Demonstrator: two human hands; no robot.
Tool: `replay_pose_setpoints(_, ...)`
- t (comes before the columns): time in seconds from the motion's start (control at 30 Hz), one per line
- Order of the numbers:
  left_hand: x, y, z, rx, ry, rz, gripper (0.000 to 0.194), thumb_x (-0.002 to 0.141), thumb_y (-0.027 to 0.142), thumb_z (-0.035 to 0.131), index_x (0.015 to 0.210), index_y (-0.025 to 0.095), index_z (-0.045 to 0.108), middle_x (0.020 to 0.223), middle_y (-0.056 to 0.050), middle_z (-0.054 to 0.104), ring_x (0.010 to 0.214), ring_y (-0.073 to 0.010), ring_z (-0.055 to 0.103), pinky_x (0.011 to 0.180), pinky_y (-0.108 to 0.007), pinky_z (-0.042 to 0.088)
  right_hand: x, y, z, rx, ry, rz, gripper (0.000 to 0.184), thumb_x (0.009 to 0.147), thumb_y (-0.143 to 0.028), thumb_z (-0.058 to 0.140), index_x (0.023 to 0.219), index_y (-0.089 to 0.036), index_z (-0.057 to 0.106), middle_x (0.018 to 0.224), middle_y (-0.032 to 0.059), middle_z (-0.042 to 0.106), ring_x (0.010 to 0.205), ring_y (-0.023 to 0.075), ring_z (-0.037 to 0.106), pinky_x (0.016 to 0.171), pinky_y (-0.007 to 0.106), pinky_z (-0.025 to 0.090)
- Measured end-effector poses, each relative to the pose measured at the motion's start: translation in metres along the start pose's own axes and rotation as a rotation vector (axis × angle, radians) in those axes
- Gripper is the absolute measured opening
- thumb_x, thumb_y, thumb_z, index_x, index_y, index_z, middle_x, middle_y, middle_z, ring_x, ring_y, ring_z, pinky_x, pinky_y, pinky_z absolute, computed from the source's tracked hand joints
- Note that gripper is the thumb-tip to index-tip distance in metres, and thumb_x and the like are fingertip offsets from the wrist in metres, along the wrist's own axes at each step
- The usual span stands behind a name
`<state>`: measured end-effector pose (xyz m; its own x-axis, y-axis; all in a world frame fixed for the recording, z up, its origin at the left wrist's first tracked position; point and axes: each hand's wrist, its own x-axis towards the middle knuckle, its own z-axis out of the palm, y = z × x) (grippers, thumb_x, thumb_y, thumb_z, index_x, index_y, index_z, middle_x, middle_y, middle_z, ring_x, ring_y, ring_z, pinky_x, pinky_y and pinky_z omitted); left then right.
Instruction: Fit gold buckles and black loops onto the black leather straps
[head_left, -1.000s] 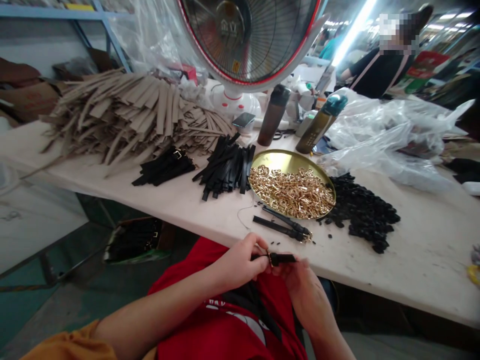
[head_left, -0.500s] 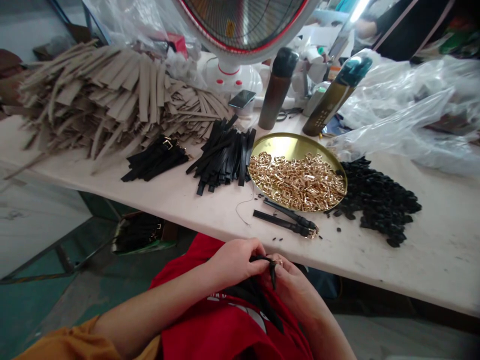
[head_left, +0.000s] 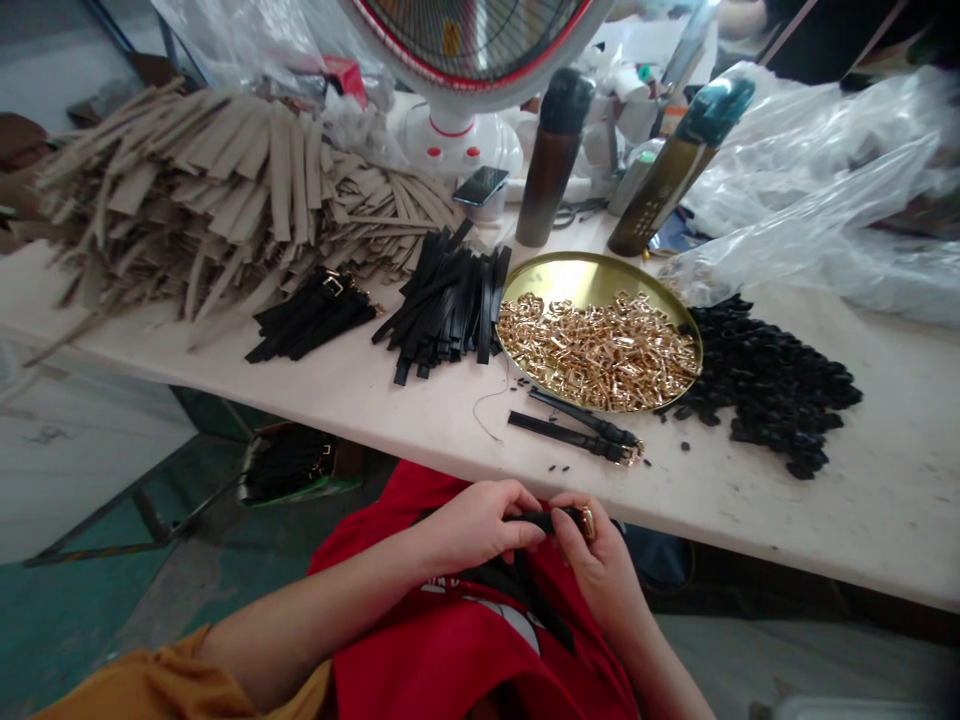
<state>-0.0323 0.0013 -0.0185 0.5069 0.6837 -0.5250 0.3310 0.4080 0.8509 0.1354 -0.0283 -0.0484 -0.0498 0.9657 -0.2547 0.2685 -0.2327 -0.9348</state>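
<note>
Over my lap, my left hand [head_left: 491, 522] pinches a black strap [head_left: 541, 520] between thumb and fingers. My right hand [head_left: 604, 562] grips the same strap close to its gold buckle [head_left: 589, 522], which pokes out past the fingertips. Just beyond my hands, two black straps with gold buckles [head_left: 576, 440] lie near the table edge. Behind them a round gold tray [head_left: 570, 268] holds a heap of small gold buckles [head_left: 607, 350]. A pile of small black loops [head_left: 787, 385] spreads to the right of the tray.
Plain black straps [head_left: 450, 310] and a buckled bunch [head_left: 311, 315] lie left of the tray, before beige strips [head_left: 225, 190]. Behind stand a fan [head_left: 457, 150], two spray cans [head_left: 551, 165] and clear plastic [head_left: 840, 190]. A box of straps [head_left: 289, 465] sits below the table.
The strap end that was bent downward between my fingers now lies straight across both hands. My right hand has shifted slightly right and turned, and the gold buckle shows more clearly.
</note>
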Motion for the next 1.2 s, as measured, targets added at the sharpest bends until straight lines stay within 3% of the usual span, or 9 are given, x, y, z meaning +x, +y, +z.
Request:
replay_pose_setpoints(0.13,-0.004,-0.003,-0.001,-0.144,-0.073,-0.09,0.026,0.07,0.028,0.055,0.09,0.012,0.054,0.078,-0.005,0.064,0.055,-0.0099,0.055,0.055,-0.023,0.042,-0.007,0.003,0.004,-0.095,0.064,-0.039,0.017,0.08,-0.036,0.047,0.084,-0.02,0.051,0.068,0.0001,0.053,0.062,0.0153,0.05,0.06,0.027,0.041)
replay_pose_setpoints(0.23,-0.008,-0.005,0.0,-0.228,-0.053,-0.128,0.021,0.07,0.026,0.056,0.083,0.01,0.055,0.071,-0.005,0.063,0.055,-0.0095,0.056,0.057,-0.024,0.043,-0.012,0.003,0.008,-0.135,0.094,-0.09,0.015,0.081,-0.035,0.046,0.083,-0.02,0.05,0.07,0.001,0.054,0.064,0.0157,0.051,0.062,0.027,0.041)
replay_pose_setpoints(0.6,-0.018,-0.014,0.01,-0.209,-0.128,-0.081,0.017,0.068,0.025,0.058,0.078,0.012,0.057,0.065,-0.001,0.062,0.054,-0.0102,0.058,0.056,-0.023,0.045,-0.029,-0.002,-0.005,-0.261,-0.185,-0.174,0.012,0.082,-0.031,0.045,0.08,-0.021,0.052,0.065,-0.0001,0.056,0.057,0.0147,0.051,0.054,0.025,0.039)
replay_pose_setpoints(0.77,-0.022,-0.02,0.014,-0.1,-0.072,-0.085,0.018,0.068,0.024,0.056,0.081,0.012,0.058,0.063,-0.001,0.062,0.058,-0.0131,0.059,0.054,-0.023,0.045,-0.031,-0.008,-0.004,-0.303,-0.289,-0.182,0.012,0.081,-0.03,0.045,0.08,-0.022,0.053,0.067,0.0002,0.059,0.059,0.0159,0.053,0.057,0.027,0.039)
replay_pose_setpoints(1.0,-0.023,-0.012,0.007,-0.114,-0.159,-0.068,0.02,0.072,0.02,0.047,0.088,0.013,0.059,0.073,-0.002,0.065,0.054,-0.0082,0.056,0.056,-0.02,0.043,-0.03,0.0,0.001,-0.08,-0.057,-0.086,0.018,0.081,-0.037,0.045,0.077,-0.02,0.051,0.064,-0.0005,0.052,0.058,0.0144,0.047,0.054,0.025,0.039)
replay_pose_setpoints(1.2,-0.018,-0.02,0.007,-0.018,-0.15,-0.05,0.02,0.074,0.028,0.045,0.075,0.012,0.059,0.067,-0.002,0.063,0.044,-0.0055,0.046,0.042,-0.016,0.034,-0.032,0.005,-0.001,-0.103,-0.145,-0.11,0.013,0.081,-0.032,0.046,0.079,-0.02,0.051,0.061,-0.0021,0.049,0.053,0.0125,0.044,0.05,0.024,0.037)
